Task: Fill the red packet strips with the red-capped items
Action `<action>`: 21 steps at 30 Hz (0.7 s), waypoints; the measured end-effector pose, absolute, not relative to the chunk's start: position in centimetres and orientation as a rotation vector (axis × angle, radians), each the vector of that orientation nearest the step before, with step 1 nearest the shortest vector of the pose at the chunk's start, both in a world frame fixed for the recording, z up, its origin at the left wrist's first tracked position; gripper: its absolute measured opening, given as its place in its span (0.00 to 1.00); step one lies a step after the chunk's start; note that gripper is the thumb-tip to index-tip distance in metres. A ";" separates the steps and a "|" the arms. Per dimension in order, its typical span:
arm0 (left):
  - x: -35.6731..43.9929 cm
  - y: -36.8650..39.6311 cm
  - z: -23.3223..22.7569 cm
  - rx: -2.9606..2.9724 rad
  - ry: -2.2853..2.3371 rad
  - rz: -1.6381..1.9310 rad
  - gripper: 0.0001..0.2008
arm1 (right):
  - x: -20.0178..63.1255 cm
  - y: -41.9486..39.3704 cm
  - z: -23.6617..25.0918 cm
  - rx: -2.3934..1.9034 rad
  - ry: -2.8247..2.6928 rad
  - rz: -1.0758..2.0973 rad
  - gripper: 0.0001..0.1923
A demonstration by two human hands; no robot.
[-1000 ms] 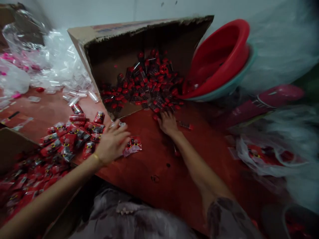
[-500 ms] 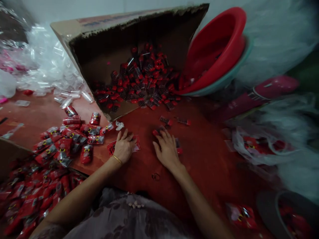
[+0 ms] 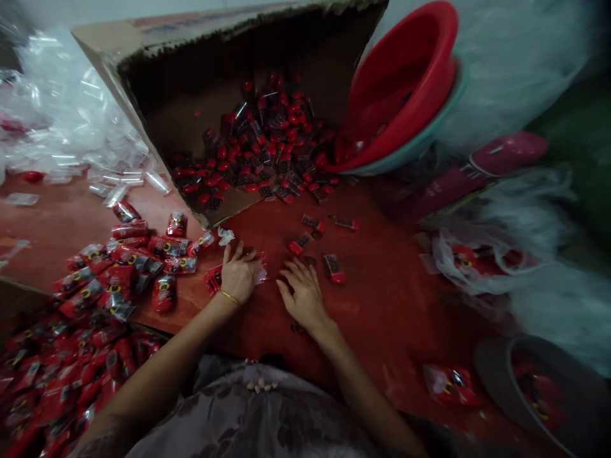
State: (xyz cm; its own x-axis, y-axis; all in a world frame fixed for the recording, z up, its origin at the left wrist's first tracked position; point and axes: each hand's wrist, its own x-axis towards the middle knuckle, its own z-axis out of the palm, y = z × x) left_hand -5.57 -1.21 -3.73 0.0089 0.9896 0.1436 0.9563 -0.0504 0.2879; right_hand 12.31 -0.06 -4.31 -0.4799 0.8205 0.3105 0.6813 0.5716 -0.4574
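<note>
1. Far left, a heap of red packets (image 3: 109, 280) spreads over the red table (image 3: 391, 299) and spills into a box corner at the edge; clear plastic tubes (image 3: 124, 181) lie behind it.
2. The left hand (image 3: 238, 277) is down now. A second ago it hovered in mid-air over the packet; half a second ago it landed, and it has hardly moved since. It lies flat, palm down, fingers spread and loose, pressing one packet (image 3: 214, 280) to the table. The packet pokes out on both sides of the palm, so it is pinned, not gripped.
3. The right hand (image 3: 301, 294) has come back. A second ago it reached to the mouth of the tipped carton (image 3: 191, 95); now it sits close beside the left, well short of it.
4. By my reading it has dragged a few pieces out with it: small red-capped vials (image 3: 334, 267) lie loose just beyond its fingertips, one more (image 3: 300, 243) a little further off, none touching.
5. Its fingers rest half curled and loose on the table, holding nothing I can see.
6. Behind, the carton holds the main pile of vials (image 3: 267, 152).
7. Right of it, a red basin (image 3: 405, 83) leans in a teal one.
</note>
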 end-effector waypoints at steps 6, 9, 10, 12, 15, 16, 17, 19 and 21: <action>-5.0 -1.0 -2.2 1.939 2.101 0.788 0.13 | 12.0 0.0 -3.3 -1.252 -1.964 0.684 0.15; -4.0 -1.2 -1.0 1.800 1.998 0.967 0.13 | 11.2 0.2 -2.8 -1.222 -1.672 1.034 0.17; -3.6 -1.3 -0.7 1.754 1.949 1.011 0.13 | 10.9 0.3 -2.7 -1.182 -1.586 1.124 0.16; -2.8 -1.4 0.0 1.639 1.839 1.106 0.13 | 10.5 0.5 -2.3 -1.108 -1.469 1.213 0.14; -1.9 -1.4 0.5 1.319 1.629 1.258 0.18 | 10.6 0.6 -2.0 -1.119 -1.397 1.155 0.13; -1.7 -1.4 0.6 1.197 1.541 1.274 0.19 | 10.9 0.6 -2.0 -1.137 -1.397 1.120 0.13; -1.5 -1.3 0.6 1.088 1.460 1.268 0.19 | 11.1 0.5 -2.0 -1.152 -1.408 1.086 0.13; -1.2 -1.3 0.4 0.951 1.360 1.233 0.17 | 11.7 0.3 -2.2 -1.169 -1.456 1.025 0.13; -0.8 -1.3 -0.1 0.906 1.343 1.232 0.16 | 12.1 -0.1 -2.4 -1.190 -1.518 0.965 0.14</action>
State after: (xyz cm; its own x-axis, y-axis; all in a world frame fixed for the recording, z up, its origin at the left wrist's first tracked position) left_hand -0.79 -1.28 -0.07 -0.1610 0.9665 -0.1999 -0.1153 0.1827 0.9764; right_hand 12.13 -0.05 -2.43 -0.0806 0.9758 0.2033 0.2303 0.2166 -0.9487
